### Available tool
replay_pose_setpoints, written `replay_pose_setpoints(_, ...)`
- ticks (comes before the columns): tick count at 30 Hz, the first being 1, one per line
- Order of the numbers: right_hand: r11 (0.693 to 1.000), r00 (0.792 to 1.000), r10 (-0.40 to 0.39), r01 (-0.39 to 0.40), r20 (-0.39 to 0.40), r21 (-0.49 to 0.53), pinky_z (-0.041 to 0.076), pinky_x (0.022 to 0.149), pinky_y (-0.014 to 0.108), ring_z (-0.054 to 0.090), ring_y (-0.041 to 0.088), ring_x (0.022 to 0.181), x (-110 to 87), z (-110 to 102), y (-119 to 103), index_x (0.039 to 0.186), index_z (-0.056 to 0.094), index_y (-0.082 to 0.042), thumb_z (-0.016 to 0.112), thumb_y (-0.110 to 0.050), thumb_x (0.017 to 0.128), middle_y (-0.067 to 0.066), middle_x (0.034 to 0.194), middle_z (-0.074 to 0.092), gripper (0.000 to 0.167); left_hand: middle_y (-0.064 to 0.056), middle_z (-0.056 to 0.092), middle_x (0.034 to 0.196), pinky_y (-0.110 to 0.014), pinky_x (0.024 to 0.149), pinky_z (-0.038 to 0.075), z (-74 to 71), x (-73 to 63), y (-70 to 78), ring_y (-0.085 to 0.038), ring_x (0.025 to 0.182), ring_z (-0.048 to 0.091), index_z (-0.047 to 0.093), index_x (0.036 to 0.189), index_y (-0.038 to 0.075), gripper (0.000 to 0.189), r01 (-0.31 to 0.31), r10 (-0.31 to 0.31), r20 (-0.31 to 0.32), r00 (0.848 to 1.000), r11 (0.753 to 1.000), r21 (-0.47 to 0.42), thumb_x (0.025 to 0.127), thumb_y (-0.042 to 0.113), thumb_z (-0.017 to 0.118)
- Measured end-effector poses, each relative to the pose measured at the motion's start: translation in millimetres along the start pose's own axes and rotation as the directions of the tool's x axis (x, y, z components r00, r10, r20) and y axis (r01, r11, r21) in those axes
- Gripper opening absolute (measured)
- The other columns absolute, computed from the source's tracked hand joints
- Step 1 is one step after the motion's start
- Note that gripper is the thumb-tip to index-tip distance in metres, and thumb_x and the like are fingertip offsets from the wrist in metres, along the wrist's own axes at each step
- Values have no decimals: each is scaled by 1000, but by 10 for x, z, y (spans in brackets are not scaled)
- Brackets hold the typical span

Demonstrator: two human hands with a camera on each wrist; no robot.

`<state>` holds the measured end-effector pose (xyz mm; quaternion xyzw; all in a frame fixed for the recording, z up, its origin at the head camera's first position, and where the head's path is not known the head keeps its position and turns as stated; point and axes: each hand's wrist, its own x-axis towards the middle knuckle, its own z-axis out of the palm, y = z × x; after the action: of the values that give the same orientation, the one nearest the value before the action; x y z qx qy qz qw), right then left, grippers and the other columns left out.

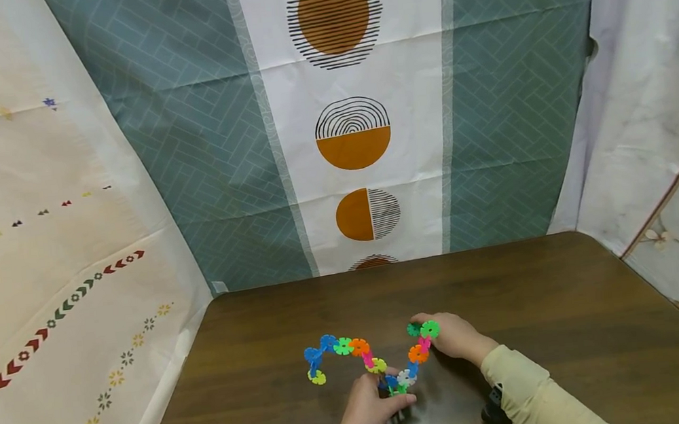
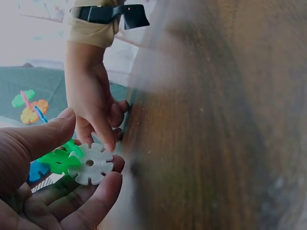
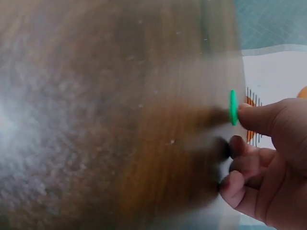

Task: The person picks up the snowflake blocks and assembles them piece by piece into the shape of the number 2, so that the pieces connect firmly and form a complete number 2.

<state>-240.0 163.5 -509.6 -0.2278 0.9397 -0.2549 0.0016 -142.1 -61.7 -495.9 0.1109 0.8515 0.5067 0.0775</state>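
Observation:
A chain of colourful slotted plastic discs point(image 1: 359, 346) is held in my left hand point(image 1: 367, 404) above the table. The left wrist view shows a white disc point(image 2: 91, 164) and a green disc point(image 2: 57, 162) between its thumb and curled fingers. One branch runs left to blue and yellow discs; another rises right through an orange disc point(image 1: 418, 354) to a bright green one point(image 1: 430, 329). Behind that end, my right hand point(image 1: 456, 338) pinches a darker green disc point(image 1: 413, 329), seen edge-on at the thumb tip in the right wrist view. The index fingertip is partly hidden there.
The brown wooden table point(image 1: 255, 356) spreads below both hands. A patterned cloth point(image 1: 363, 134) hangs beyond its far edge, with pale cloths at either side. A black strap device point(image 1: 494, 405) sits on the right wrist.

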Motion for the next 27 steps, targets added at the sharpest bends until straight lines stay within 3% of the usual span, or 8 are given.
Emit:
replay_pose_setpoints(3, 1000, 1000, 20, -21, -20, -15, 54, 79, 47, 66, 27, 84, -17, -4, -14, 112, 63, -13, 70, -14, 90, 4, 96, 69, 23, 7, 69, 97, -34, 72, 50, -3, -1, -2, -13, 87, 61, 71, 105, 15, 36, 0, 0, -2, 1000, 1000, 1, 76, 30, 85)
replay_pose_setpoints(7, 997, 997, 58, -60, -54, -43, 53, 74, 43, 61, 22, 76, -49, 1, -20, 105, 61, -12, 77, -13, 84, 1, 85, 63, 26, 6, 69, 97, -35, 73, 50, -7, -1, -9, -14, 88, 61, 71, 105, 15, 35, 0, 0, -5, 1000, 1000, 15, 76, 31, 84)
replay_pose_setpoints(13, 990, 989, 131, -133, -66, -38, 52, 75, 44, 56, 23, 79, -97, -1, -36, 111, 61, -7, 82, -15, 79, 7, 92, 57, 39, 5, 69, 99, -36, 74, 50, -9, -3, -18, -16, 90, 62, 71, 105, 16, 35, 5, -5, -6, 1000, 1000, 28, 77, 31, 84)
replay_pose_setpoints(20, 997, 996, 38, -42, -81, -58, 50, 66, 40, 53, 18, 74, -129, 3, -85, 101, 62, -15, 82, -20, 80, 0, 86, 53, 30, 5, 69, 98, -35, 73, 50, -4, 2, -17, -13, 88, 62, 71, 106, 15, 35, 9, -9, 0, 1000, 1000, 21, 77, 31, 84)
replay_pose_setpoints(27, 987, 984, 163, -162, -77, 19, 51, 74, 41, 53, 19, 75, -160, -8, -101, 108, 59, -6, 86, -16, 73, 4, 88, 55, 46, 4, 69, 100, -35, 73, 50, -5, 9, -30, -14, 89, 62, 71, 107, 15, 36, 10, -10, -4, 1000, 1000, 19, 77, 32, 84)
